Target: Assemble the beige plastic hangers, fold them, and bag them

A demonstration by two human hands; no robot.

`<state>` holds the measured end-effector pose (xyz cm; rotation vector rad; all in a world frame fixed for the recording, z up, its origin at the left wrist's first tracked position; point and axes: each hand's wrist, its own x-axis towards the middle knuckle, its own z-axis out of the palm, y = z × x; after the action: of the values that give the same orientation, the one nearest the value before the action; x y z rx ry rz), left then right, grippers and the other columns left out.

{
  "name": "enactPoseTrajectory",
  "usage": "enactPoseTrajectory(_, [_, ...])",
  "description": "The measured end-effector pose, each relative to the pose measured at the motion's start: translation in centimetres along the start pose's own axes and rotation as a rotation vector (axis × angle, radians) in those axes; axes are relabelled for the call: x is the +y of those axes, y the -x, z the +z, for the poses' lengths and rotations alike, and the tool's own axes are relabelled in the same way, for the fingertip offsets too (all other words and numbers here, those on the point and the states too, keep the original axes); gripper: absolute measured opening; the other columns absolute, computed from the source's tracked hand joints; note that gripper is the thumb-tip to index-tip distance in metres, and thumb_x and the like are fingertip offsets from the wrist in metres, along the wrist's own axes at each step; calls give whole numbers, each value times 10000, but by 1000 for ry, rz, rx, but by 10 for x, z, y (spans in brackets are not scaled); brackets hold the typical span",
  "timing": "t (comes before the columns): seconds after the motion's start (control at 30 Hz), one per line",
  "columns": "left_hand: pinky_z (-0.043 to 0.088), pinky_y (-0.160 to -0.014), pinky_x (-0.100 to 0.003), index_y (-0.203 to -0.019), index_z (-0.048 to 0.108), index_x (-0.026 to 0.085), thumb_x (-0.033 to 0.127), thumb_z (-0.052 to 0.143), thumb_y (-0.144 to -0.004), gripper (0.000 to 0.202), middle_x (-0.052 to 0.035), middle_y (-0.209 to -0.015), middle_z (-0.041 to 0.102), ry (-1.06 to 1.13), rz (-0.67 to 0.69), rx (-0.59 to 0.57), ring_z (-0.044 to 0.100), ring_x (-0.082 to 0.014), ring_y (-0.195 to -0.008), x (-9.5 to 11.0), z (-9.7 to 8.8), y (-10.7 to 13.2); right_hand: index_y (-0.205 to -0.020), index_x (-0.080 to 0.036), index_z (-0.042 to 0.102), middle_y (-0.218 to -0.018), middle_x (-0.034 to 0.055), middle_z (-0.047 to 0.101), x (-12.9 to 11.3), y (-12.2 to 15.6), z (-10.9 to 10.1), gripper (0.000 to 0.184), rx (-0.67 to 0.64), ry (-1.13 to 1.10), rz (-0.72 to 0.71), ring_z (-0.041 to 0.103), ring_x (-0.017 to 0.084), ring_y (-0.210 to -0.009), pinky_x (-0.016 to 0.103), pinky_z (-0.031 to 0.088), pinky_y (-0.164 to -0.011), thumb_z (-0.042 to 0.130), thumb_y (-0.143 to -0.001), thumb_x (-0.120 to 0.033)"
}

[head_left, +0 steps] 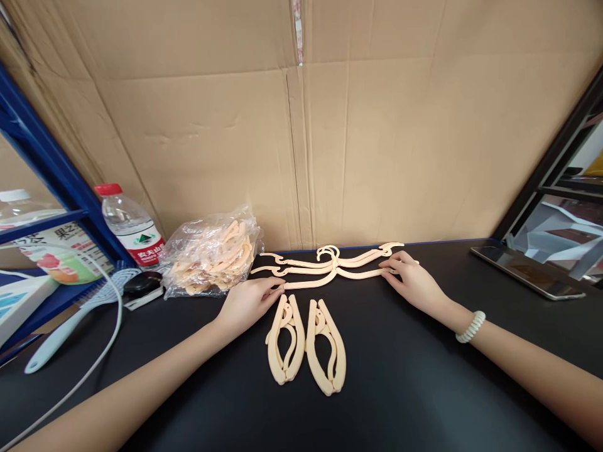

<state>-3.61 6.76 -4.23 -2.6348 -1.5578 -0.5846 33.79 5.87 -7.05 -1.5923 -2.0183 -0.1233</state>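
An unfolded cream folding hanger (311,284) lies across the black table, its arms spread to both sides. My left hand (249,301) pinches its left end, and my right hand (413,279) grips its right end, fingers closed around the tip. Just behind it rest other unfolded hangers (301,269), their hooks overlapping near the middle. Two folded hangers, one on the left (274,351) and one on the right (315,358), lie side by side nearer to me. A bracelet of pale beads circles my right wrist.
A clear plastic bag (214,257) of folded hangers stands left, beside a water bottle (132,223). A hairbrush (70,333) and a white cable (113,314) lie at the left edge. A phone (525,272) rests at right. Cardboard (377,138) walls the back.
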Motion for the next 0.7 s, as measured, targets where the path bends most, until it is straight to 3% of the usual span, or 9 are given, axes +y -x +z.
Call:
enactPoseTrajectory(0.23, [442,-597,-246,-1022,708,240,468,398,-911,400,-23,-882,747,54,3,16,661,-192,-688,-2,-1,-2,-998,-214,685,-929,68,569,2,-2,0,238,-12,0,28,614,178,-725,313,530,-620,481,-916,-306])
enactPoseTrajectory(0.4, [416,-564,-242,-1018,714,238,493,385,-903,432,-15,-728,713,58,11,2,628,-184,-617,-4,-1,-3,-993,-233,690,-868,50,570,4,-3,1,233,-18,-14,26,604,162,-676,293,512,-601,478,-927,-305])
enactPoseTrajectory(0.53, [401,-542,-243,-1025,714,234,518,371,-900,463,3,-611,653,45,21,8,598,-177,-562,-6,-1,-3,-1015,-224,682,-888,51,583,0,-4,-1,225,-52,-3,24,607,158,-691,289,506,-637,476,-936,-267])
enactPoseTrajectory(0.7, [413,-539,-242,-1028,721,240,554,387,-880,482,5,-596,646,35,22,13,589,-181,-536,-6,-2,-5,-1048,-219,670,-999,69,631,-9,-7,-8,222,-107,45,53,639,184,-838,276,495,-693,475,-945,-243])
